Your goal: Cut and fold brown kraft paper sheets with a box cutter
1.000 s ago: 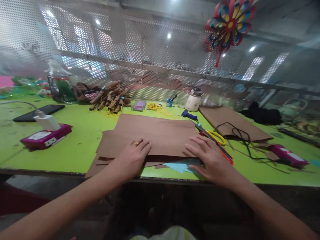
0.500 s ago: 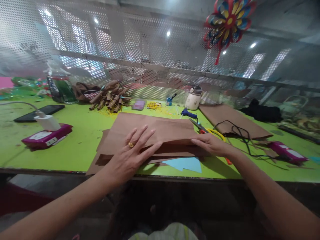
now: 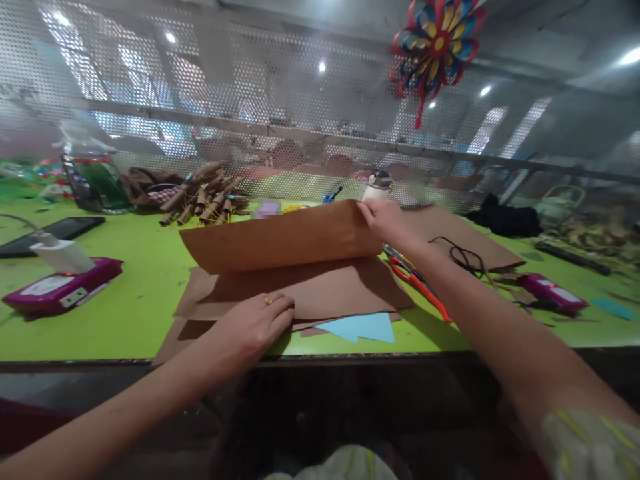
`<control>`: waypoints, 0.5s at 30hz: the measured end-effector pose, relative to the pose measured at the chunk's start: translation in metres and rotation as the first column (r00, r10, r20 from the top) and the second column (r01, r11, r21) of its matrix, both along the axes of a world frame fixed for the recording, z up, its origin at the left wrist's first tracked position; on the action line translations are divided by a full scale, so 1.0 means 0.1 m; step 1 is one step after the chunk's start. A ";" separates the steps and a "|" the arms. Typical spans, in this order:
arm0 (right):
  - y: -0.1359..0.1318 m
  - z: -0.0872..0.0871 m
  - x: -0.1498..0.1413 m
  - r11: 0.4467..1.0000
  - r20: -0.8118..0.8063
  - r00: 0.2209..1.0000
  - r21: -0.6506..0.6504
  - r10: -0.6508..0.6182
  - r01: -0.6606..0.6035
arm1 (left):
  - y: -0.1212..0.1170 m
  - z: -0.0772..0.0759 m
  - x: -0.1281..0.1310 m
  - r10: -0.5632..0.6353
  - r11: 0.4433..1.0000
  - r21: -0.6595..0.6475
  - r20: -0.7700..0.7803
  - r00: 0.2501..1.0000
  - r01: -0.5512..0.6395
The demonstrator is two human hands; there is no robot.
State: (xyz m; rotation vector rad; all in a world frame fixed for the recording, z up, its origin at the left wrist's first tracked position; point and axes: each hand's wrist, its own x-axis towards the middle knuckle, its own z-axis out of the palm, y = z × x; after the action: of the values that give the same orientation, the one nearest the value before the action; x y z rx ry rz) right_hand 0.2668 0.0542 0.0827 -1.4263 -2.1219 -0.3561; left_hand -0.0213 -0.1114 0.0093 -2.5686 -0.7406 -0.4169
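Observation:
My right hand (image 3: 383, 219) pinches the right end of a brown paper sheet (image 3: 280, 240), whose front edge is raised in a curve. More brown paper (image 3: 330, 287) lies flat under it on the green table. My left hand (image 3: 265, 323) is at the near edge of that lower paper, with its fingers curled in and pressed together; the fingertips are partly hidden. Light blue paper pieces (image 3: 363, 327) stick out from under the stack. Orange-handled scissors (image 3: 420, 287) lie right of the stack, partly behind my right forearm.
Purple power strips (image 3: 63, 287) (image 3: 553, 293) lie on both sides. A bundle of rolled brown paper tubes (image 3: 210, 197), a green bottle (image 3: 95, 177) and a white jar (image 3: 377, 187) stand behind. Folded brown paper (image 3: 450, 233) and a black cord (image 3: 460, 257) are at right.
My right hand has lifted the top brown sheet up and away from me. My left hand has gone from lying flat with spread fingers to curled at the near edge. The view has shifted slightly.

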 end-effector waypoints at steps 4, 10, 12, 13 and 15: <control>0.48 0.14 -0.24 0.994 0.047 0.995 0.076 -0.088 0.085 | -0.02 -0.05 -0.05 0.018 0.999 0.031 0.033 0.999 -0.019; 0.60 -0.07 -0.31 0.986 0.077 0.996 0.167 -0.042 0.029 | 0.00 -0.13 -0.05 0.070 0.997 -0.034 0.167 0.983 -0.065; 0.45 -0.24 -0.26 0.984 0.071 0.997 0.174 0.019 -0.031 | 0.02 -0.18 -0.03 0.093 0.993 -0.088 0.191 0.977 -0.077; 0.35 -0.32 -0.23 0.983 0.064 0.996 0.169 0.055 -0.065 | 0.03 -0.20 -0.03 0.097 0.990 -0.116 0.202 0.974 -0.075; 0.14 -0.49 -0.14 0.980 0.054 0.989 0.141 0.137 -0.144 | 0.05 -0.25 -0.03 0.086 0.985 -0.169 0.245 0.966 -0.044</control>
State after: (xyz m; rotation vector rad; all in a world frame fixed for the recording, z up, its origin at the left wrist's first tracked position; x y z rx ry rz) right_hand 0.2523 0.0682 0.0341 -1.1896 -2.1698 -0.4794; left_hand -0.0246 -0.1067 -0.0157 -2.6623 -0.9824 -0.6975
